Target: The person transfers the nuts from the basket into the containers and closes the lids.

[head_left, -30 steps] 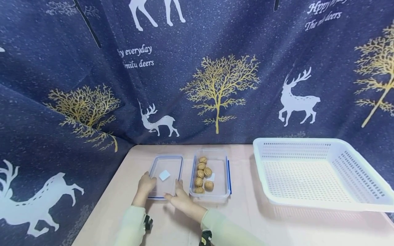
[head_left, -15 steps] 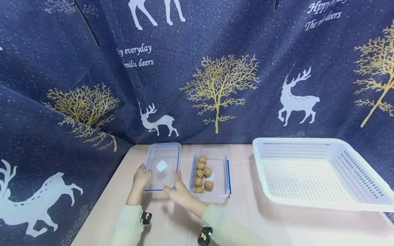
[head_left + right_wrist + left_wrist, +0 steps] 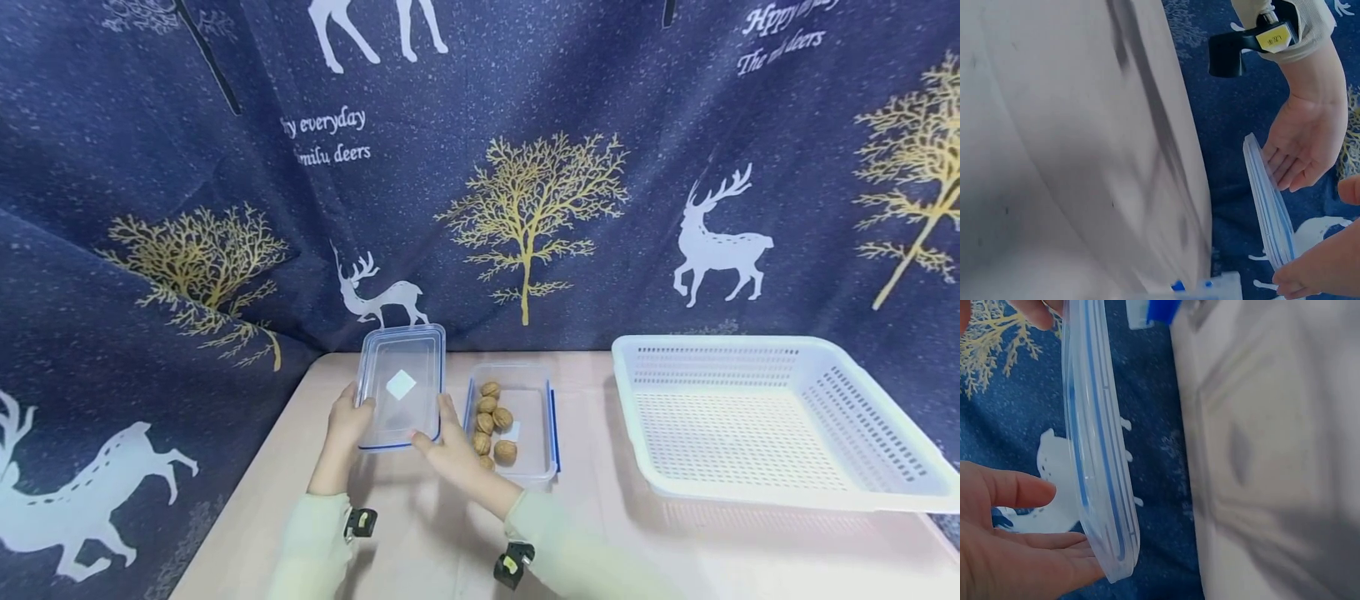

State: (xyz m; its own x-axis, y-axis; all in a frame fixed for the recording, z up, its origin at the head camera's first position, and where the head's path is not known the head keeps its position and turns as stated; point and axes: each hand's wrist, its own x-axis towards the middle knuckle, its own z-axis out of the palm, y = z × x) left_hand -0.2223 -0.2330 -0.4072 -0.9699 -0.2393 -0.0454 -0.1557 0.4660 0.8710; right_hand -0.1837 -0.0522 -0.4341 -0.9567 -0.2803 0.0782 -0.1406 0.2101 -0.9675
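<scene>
A clear plastic lid (image 3: 405, 421) with a blue seal and a white square label is raised off the table, its far edge tilted up. My left hand (image 3: 347, 425) holds its left edge and my right hand (image 3: 453, 446) its near right corner. In the left wrist view the left fingers (image 3: 1072, 559) lie against the lid's edge, with the thumb apart from it. The right wrist view shows the lid (image 3: 1269, 212) edge-on between both hands. Right of it stands a clear box (image 3: 534, 408), several walnuts (image 3: 502, 417) inside, partly behind my right hand.
A large white plastic basket (image 3: 750, 437) stands on the right of the pale pink table (image 3: 592, 533). A dark blue cloth (image 3: 480, 208) with deer and trees hangs behind the table and along its left side. The walnut box has a blue strip on its right side.
Both hands have lifted the lid from the table and tilted its far edge upward. My right hand now covers a corner of the walnut box. The walnuts and the basket stay put.
</scene>
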